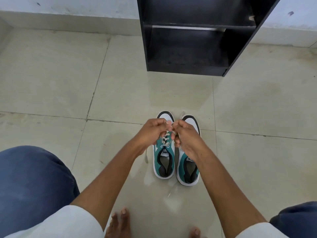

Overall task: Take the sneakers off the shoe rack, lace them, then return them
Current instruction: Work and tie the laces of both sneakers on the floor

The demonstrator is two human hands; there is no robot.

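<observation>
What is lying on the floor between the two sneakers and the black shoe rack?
Nothing: in the head view, only bare floor tile separates the sneakers from the shoe rack.

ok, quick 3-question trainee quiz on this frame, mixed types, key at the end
1. True or false: both sneakers are back on the shoe rack.
2. Which sneaker are the hands working on? A) left sneaker B) right sneaker C) neither
3. Fill in: the left hand and right hand meet over the sneaker's ____, each pinching lace.

Key:
1. False. Both stand side by side on the floor, in front of the rack, toes toward it.
2. A
3. Toe end.
</observation>
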